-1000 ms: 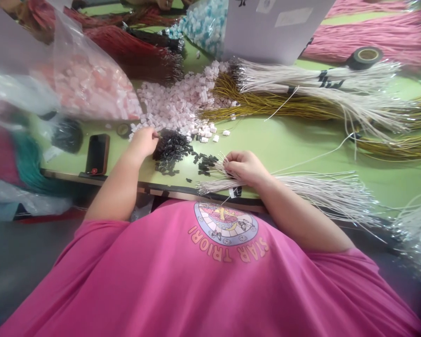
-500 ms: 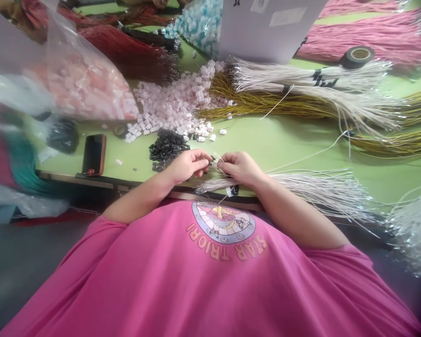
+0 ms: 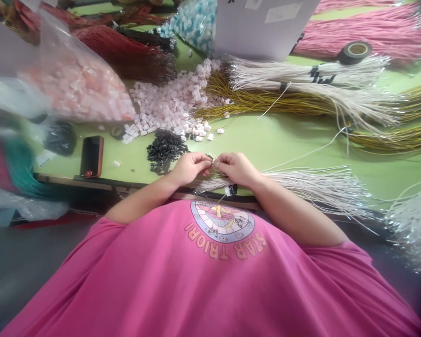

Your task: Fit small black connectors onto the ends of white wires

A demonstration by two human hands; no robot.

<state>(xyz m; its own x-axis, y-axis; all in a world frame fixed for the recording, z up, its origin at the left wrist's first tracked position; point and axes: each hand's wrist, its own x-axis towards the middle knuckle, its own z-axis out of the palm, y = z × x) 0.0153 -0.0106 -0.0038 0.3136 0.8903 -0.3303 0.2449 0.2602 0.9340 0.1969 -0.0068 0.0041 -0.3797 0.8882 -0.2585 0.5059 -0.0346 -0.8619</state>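
Just above the table's front edge, the fingertips of my two hands meet. My left hand [image 3: 191, 168] pinches a small black connector housing, mostly hidden by the fingers. White wire ends [image 3: 214, 157] stick up from the closed fingers of my right hand [image 3: 235, 167], touching the left fingertips. Under and to the right of my hands lies a bundle of white wires [image 3: 312, 185] with a black tape band [image 3: 232, 189]. A heap of black connector housings [image 3: 164, 149] sits just left of my left hand.
Behind is a pile of white connectors [image 3: 171, 98], beside a bag of pinkish connectors [image 3: 87, 89]. A phone [image 3: 91, 157] lies at left. Yellow wires [image 3: 266, 105], taped white wires [image 3: 280, 75], a black tape roll [image 3: 355, 51] and pink wires [image 3: 358, 35] lie farther back.
My left fingertips have closed in against the right ones, and the black housing is now more hidden. The whole view has shifted slightly.
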